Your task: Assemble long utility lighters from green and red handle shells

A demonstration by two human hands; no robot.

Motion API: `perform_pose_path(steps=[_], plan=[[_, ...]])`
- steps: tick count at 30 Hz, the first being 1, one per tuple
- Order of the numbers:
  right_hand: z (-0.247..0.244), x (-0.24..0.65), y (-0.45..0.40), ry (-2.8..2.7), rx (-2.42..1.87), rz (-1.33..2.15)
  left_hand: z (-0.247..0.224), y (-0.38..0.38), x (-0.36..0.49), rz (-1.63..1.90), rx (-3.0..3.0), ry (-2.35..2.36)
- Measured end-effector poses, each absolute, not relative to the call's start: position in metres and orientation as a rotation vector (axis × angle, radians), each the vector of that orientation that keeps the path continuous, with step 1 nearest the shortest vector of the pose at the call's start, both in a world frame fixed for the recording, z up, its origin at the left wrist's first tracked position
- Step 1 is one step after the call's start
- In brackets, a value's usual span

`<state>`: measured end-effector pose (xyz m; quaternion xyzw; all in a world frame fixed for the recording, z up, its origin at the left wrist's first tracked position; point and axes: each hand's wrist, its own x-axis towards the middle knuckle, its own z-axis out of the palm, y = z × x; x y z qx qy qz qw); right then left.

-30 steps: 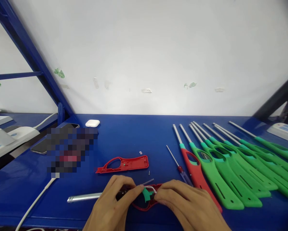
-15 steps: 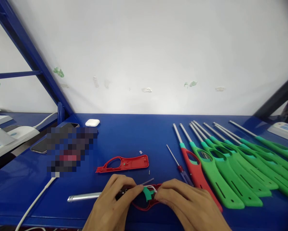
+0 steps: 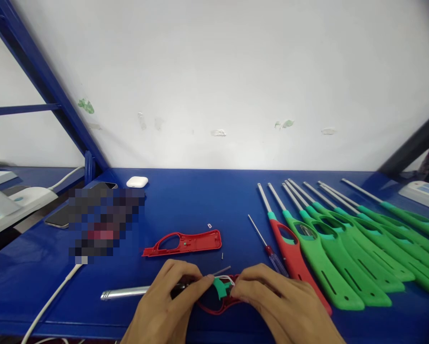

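Between my hands lies an opened lighter with a long metal tube, a red half shell, a green trigger and white wires. My left hand is closed around the tube end, its thumb by the trigger. My right hand pinches at the shell's handle end, close to the wires; its fingertips hide the exact grip. Behind them rests the other red half shell, inner side up. Near it are a tiny screw and a small metal piece.
Right of my hands lies a screwdriver, beside a red lighter and several green lighters in a row. A phone, a blurred-out object with a white cable and a white earbud case occupy the left.
Both hands keep nearly the same hold on the opened lighter. The view has shifted very slightly; the other objects stay where they were.
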<state>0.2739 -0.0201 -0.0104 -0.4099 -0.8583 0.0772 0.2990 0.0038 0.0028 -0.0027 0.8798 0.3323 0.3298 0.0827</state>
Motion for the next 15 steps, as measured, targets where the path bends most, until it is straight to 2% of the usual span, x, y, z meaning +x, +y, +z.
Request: perform_pose_path(steps=[11,15], plan=[[-0.0082,0.2761,-0.0218,-2.285,-1.083,0.256,-0.0084,0.0026,0.0008,1.047,2.601,0.911],[-0.0073,0.2756,-0.0205,-2.284,-1.075,0.253,-0.0033,0.0016,0.0001,0.963,2.643,0.881]])
